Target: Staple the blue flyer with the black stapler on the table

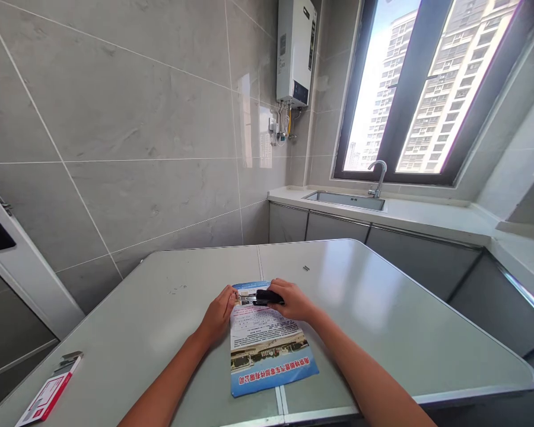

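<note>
A black stapler lies level over the upper part of a printed leaflet, its metal front pointing left. My right hand is wrapped round the stapler's black rear end. At the metal front end, my left hand has its fingers pinched together, by the leaflet's upper left edge. What those fingertips hold, if anything, is too small to make out. The leaflet is blue and white, with a picture band and red lettering that appears upside down, and lies flat on the pale table.
A short staple strip lies beyond my right hand. Several tiny dark bits are scattered at the far left. A red and white box is near the left edge. Behind stand a counter with a sink and a tap.
</note>
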{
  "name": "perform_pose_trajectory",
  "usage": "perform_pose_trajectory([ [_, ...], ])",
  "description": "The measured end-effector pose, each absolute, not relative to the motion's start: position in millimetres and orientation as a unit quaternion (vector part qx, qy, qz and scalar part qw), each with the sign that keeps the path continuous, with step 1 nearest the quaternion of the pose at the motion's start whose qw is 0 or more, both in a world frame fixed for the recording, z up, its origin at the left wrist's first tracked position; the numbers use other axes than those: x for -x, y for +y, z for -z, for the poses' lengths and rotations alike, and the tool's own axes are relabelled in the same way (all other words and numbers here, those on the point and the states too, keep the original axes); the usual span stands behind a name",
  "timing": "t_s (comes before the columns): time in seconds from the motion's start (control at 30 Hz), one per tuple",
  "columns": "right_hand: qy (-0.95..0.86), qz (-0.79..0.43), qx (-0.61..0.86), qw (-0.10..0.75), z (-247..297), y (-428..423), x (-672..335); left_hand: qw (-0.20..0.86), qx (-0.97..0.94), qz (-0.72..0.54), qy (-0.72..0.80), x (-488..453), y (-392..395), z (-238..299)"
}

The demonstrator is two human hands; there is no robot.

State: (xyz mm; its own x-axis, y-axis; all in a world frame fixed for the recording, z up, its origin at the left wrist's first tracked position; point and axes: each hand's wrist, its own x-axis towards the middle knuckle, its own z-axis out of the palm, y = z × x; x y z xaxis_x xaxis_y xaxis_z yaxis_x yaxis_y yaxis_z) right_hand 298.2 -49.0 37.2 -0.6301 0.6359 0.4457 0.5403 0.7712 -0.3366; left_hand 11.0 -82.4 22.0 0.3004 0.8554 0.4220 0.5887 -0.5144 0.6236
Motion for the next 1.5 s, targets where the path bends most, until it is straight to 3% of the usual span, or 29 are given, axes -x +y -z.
perform_pose_trajectory([
  [0.53,-0.926,-0.024,0.277,0.255,-39,-55,-287,0.068,-0.839,-0.363,0.399,-7,-72,-13],
  [1.1,-0.930,-0.024,0.251,0.266,-39,-56,-286,0.092,-0.858,-0.325,0.388,-10,-76,-16],
  [1.5,-0.917,-0.097,0.247,0.299,-38,-57,-290,0.036,-0.878,-0.316,0.357,-10,-79,-25],
])
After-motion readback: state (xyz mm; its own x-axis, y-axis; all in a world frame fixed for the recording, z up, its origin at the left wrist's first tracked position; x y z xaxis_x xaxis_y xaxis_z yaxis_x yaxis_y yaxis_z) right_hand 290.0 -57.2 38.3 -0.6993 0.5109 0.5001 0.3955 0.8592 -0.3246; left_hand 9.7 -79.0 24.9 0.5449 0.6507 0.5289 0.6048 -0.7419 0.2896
